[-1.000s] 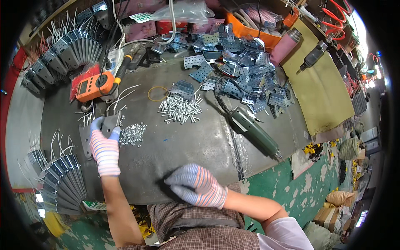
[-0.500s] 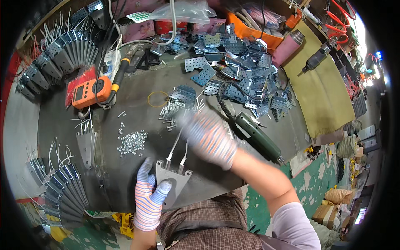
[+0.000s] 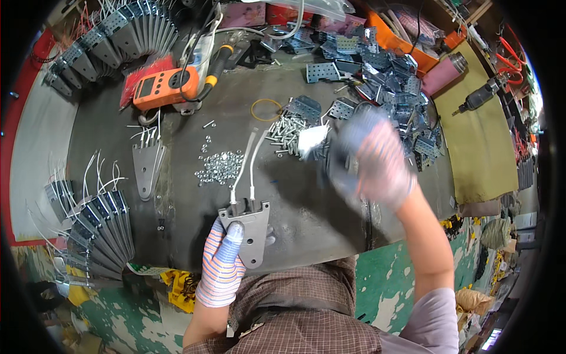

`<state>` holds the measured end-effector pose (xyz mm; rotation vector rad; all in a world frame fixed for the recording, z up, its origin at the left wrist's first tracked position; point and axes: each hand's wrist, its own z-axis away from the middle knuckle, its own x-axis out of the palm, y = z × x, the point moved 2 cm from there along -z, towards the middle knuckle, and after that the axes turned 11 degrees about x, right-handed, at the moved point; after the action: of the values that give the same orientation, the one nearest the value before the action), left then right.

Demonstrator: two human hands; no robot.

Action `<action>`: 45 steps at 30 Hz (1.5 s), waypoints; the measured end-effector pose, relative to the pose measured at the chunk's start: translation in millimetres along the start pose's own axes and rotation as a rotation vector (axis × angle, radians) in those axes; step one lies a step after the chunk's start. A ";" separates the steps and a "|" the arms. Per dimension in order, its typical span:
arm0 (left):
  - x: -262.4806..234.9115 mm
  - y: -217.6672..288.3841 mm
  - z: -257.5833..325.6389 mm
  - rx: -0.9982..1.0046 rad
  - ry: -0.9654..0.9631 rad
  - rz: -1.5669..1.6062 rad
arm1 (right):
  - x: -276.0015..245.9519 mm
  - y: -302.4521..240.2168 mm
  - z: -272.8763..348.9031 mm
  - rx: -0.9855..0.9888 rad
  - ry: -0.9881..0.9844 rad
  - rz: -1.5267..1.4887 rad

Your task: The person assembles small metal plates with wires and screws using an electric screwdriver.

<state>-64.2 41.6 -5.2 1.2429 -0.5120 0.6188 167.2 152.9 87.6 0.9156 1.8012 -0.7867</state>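
Observation:
My left hand, in a striped glove, grips a grey tapered metal bracket with its thumb across the front. Two white wires rise from metal tubes at the bracket's wide upper end. To the right, above the table, my right hand is smeared by motion, also in a striped glove. It is closed on a dark, blurred tool, apparently the electric screwdriver; its tip cannot be made out. Between the hands lie a heap of screws and a pile of small nuts.
Perforated metal plates are heaped at the back right. An orange meter stands back left, with another bracket below it. Rows of wired brackets line the left. A hanging driver and pink flask are far right.
My right hand has swung right from above the screws, and the electric screwdriver has left its place on the table. The view has shifted; my left hand still holds the bracket.

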 end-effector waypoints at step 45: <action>0.3 -17.7 -10.5 0.089 0.124 -0.096 | 65.3 7.0 20.6 0.036 -0.165 0.169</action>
<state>-51.7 48.3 -20.1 1.2961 -0.3224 0.6379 163.8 155.8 18.9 0.9824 1.5498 -0.7658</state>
